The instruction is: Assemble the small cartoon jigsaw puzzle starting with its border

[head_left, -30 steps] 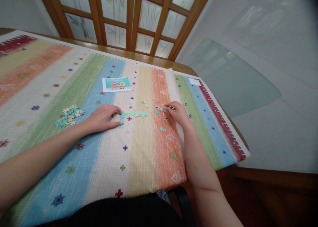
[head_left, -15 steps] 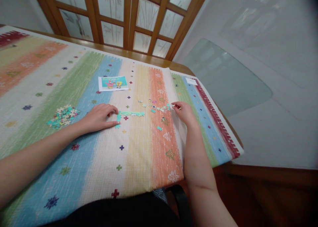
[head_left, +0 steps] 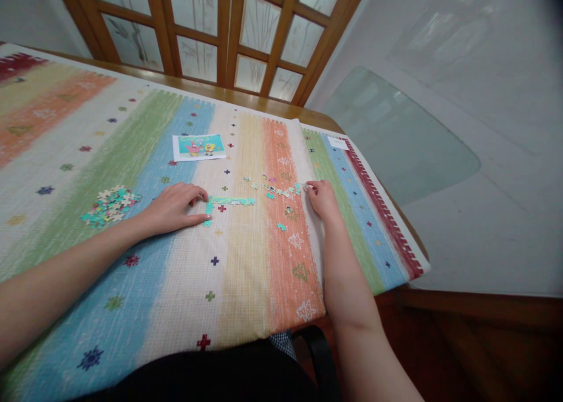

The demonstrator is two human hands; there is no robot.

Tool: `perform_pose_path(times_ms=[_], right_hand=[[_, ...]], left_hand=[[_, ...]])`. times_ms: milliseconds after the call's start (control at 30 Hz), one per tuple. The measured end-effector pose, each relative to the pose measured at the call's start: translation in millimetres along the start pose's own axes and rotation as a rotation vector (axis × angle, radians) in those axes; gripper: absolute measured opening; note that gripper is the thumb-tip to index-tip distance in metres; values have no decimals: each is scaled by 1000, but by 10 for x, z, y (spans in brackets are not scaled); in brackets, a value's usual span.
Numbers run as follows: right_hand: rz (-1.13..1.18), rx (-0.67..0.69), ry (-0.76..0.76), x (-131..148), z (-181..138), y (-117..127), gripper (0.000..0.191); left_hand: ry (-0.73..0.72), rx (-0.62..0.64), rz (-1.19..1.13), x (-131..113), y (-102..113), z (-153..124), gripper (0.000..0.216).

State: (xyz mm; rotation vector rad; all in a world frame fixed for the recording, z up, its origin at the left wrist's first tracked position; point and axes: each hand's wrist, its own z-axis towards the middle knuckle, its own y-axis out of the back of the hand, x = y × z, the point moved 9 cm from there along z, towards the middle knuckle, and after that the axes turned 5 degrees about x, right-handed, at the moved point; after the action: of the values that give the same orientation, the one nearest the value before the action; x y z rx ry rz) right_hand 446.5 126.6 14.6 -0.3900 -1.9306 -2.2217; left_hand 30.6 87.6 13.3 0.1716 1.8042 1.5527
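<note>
My left hand (head_left: 180, 207) rests on the cloth with thumb and forefinger apart, at the left end of a joined strip of jigsaw pieces (head_left: 233, 201). The strip bends downward at that end, and the fingertips touch or nearly touch it. My right hand (head_left: 322, 196) is pinched on a small pale jigsaw piece (head_left: 307, 187), mostly covered by the fingers. Just left of it lie loose jigsaw pieces (head_left: 285, 192), several turned face up. A single turquoise piece (head_left: 281, 227) lies nearer to me.
A heap of jigsaw pieces (head_left: 112, 205) lies left, beyond my left forearm. A printed cartoon picture (head_left: 200, 148) lies farther back, and a small white paper (head_left: 338, 143) at the right. The striped tablecloth (head_left: 246, 273) covers the table; a black chair arm (head_left: 319, 355) is below its edge.
My right hand has shifted very slightly, its fingers curling a little more. My left hand stays by the strip. The whole view has moved a little.
</note>
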Motion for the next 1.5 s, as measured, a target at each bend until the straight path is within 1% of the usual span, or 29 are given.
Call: perform_pose_path(times_ms=[133,400,667,733,800,900,1067,1167,1267,1300,1333,1433,1500], right_hand=[[19,-26,-38,-7,11,-29,36],[61,-39,-80,-48,13,-3,23],[134,-3,-108,-127,16,10,9],[150,3,-118,-119,4,15,9],[151,-5,-125,-98,-13,42,16],[150,-8,-116,-37,-36,103,30],[199,56,-53,175,-59,170,31],[208,148,0,348,-88,130,29],[176,300,19,459,-142,8,27],[151,325,25,481,-158,-14,26],[121,320,32,498,-167,-10,26],[52,216,66,567,-171,73,25],[29,189,93,635,-178,75,23]], left_hand=[[-7,0,3,-18,6,-3,49],[-6,0,-2,-16,5,3,49],[1,1,5,-22,8,-1,50],[3,4,10,-17,3,0,50],[-1,7,15,-14,-2,3,51],[-6,5,18,-13,-3,5,51],[0,1,4,-19,4,9,51],[0,-8,-5,-16,11,10,51],[-7,-13,-9,-13,12,6,51],[-7,-12,-7,-11,11,4,51],[-4,-10,-5,-8,9,3,51],[5,0,2,-8,3,2,51],[5,3,3,-18,5,3,51]])
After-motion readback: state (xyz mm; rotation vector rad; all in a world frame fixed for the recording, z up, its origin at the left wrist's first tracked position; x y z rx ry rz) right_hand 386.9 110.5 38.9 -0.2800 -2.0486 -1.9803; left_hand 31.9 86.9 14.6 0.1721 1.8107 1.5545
